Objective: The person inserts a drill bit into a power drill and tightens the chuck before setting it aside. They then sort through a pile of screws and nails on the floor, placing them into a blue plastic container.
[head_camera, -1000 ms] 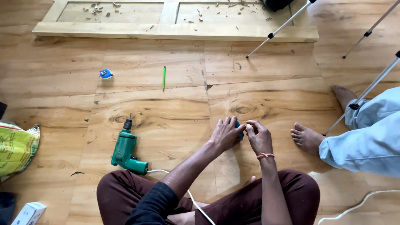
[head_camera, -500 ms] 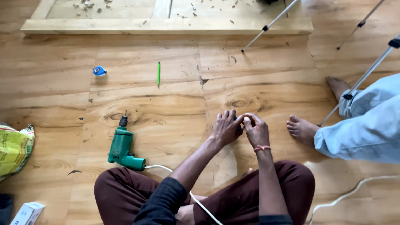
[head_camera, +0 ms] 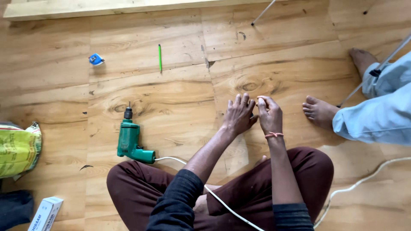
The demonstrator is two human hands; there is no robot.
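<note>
I sit cross-legged on a wooden floor (head_camera: 180, 98), and both hands meet just in front of my knees. My left hand (head_camera: 237, 114) has its fingers spread and rests against the right hand. My right hand (head_camera: 269, 114), with an orange band at the wrist, has its fingers curled with the tips pinched together. Whether anything small sits inside them is hidden. A green power drill (head_camera: 130, 143) lies on the floor to the left of my hands, and its white cord (head_camera: 214, 192) runs back across my lap.
A green pencil (head_camera: 159, 57) and a small blue tape measure (head_camera: 96, 59) lie farther out. A yellow-green sack (head_camera: 17, 149) and a white box (head_camera: 45, 214) sit at the left. Another person's bare feet (head_camera: 319, 112), light-blue trousers (head_camera: 376, 115), tripod legs (head_camera: 376, 72) and a white cable (head_camera: 364, 179) fill the right. A wooden frame (head_camera: 85, 8) lies at the top.
My hands stay together in the same spot. The small dark thing seen between them a second ago no longer shows, and my left fingers have spread.
</note>
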